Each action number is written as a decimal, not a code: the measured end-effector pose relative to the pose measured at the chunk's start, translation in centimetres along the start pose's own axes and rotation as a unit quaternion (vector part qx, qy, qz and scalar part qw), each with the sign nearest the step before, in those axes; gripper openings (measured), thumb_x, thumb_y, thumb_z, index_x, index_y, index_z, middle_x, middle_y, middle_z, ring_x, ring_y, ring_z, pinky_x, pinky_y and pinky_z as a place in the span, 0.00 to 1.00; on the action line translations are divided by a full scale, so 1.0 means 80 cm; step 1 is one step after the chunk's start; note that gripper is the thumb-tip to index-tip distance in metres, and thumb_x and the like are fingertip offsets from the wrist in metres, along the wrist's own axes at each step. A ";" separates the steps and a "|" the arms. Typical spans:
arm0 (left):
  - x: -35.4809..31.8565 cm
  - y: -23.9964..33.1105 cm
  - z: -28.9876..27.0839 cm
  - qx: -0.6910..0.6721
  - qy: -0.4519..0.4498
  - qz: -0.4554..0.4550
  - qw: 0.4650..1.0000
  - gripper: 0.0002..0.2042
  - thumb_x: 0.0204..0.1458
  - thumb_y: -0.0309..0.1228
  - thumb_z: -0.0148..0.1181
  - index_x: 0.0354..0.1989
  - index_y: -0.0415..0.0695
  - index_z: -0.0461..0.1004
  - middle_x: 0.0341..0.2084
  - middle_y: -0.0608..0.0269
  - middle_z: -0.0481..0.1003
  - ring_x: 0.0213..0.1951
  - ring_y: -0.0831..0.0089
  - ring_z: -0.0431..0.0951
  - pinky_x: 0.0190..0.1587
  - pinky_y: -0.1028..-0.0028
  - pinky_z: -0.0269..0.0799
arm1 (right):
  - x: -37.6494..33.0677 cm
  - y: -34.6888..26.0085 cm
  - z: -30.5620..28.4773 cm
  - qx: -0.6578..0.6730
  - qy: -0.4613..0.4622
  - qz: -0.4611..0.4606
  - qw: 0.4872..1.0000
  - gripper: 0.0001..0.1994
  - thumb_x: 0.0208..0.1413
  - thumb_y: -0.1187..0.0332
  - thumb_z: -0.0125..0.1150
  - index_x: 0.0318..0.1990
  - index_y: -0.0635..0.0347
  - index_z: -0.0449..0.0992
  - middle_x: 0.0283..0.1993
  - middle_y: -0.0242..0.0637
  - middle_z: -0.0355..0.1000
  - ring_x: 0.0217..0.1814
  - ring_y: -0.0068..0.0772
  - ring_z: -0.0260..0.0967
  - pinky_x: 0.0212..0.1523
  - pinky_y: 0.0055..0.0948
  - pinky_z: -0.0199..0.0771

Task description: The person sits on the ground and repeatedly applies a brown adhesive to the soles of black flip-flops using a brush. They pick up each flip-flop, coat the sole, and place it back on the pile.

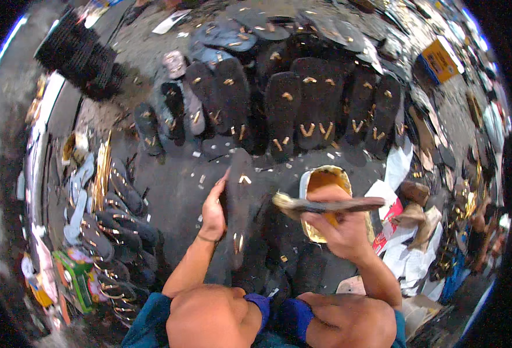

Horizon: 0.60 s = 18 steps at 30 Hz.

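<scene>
My left hand [213, 212] grips a dark sole [238, 209] by its left side, the fingers partly hidden behind it. The sole stands tilted above the dark work surface, with pale tabs showing near its upper and lower parts. In my right hand [348, 236] is a brush [346, 205], held level, its pale, caked bristles pointing left. Below the brush stands a tub [309, 227] with a yellowish, crusted rim and orange-brown stuff inside. The brush and right hand hide part of the tub.
Several dark soles [282, 104] with pale tabs line the far side. More soles [114, 229] are stacked at the left, beside thin sticks [102, 174]. A black ribbed bundle [79, 52] stands far left. Papers [398, 168], brown blocks [415, 191] and an orange box [440, 61] lie right.
</scene>
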<state>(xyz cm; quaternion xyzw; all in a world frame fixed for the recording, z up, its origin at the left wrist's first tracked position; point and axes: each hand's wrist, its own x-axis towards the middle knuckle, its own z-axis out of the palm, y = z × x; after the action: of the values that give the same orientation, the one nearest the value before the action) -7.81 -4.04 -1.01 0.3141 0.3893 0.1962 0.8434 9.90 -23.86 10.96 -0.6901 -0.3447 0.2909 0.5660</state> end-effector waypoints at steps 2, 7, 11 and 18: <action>-0.012 0.012 0.003 -0.134 -0.087 -0.085 0.984 0.22 0.66 0.40 0.45 0.61 0.39 0.69 0.54 0.55 0.75 0.54 0.63 0.76 0.58 0.62 0.71 | 0.048 -0.009 0.024 -0.052 0.002 -0.170 0.984 0.16 0.50 0.73 0.71 0.48 0.59 0.79 0.45 0.41 0.78 0.47 0.41 0.76 0.49 0.36 0.75; -0.020 0.028 0.060 -0.076 -0.057 -0.101 0.990 0.23 0.66 0.41 0.39 0.59 0.37 0.70 0.52 0.54 0.76 0.50 0.61 0.78 0.55 0.60 0.75 | 0.025 0.001 0.051 -0.014 -0.128 -0.216 0.968 0.19 0.47 0.75 0.63 0.50 0.53 0.79 0.46 0.41 0.78 0.50 0.46 0.75 0.48 0.42 0.71; -0.035 0.004 0.079 0.057 -0.058 -0.092 0.992 0.24 0.65 0.41 0.39 0.60 0.37 0.69 0.52 0.49 0.76 0.51 0.58 0.78 0.58 0.59 0.73 | 0.082 0.016 0.019 -0.132 0.122 -0.235 0.955 0.09 0.52 0.73 0.63 0.42 0.56 0.80 0.39 0.43 0.80 0.43 0.49 0.78 0.44 0.43 0.76; -0.038 0.037 0.079 -0.094 -0.147 -0.088 0.981 0.37 0.57 0.55 0.44 0.69 0.40 0.59 0.63 0.42 0.66 0.61 0.42 0.69 0.65 0.49 0.64 | 0.028 0.013 0.034 -0.066 0.063 -0.201 0.975 0.15 0.47 0.80 0.62 0.44 0.56 0.80 0.40 0.42 0.80 0.39 0.43 0.79 0.43 0.37 0.78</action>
<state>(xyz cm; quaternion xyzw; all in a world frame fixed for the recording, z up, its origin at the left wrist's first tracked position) -5.02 -5.97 5.79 0.2234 0.2671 0.1082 0.9312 9.20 -20.61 9.35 -0.6594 -0.4591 0.1037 0.5862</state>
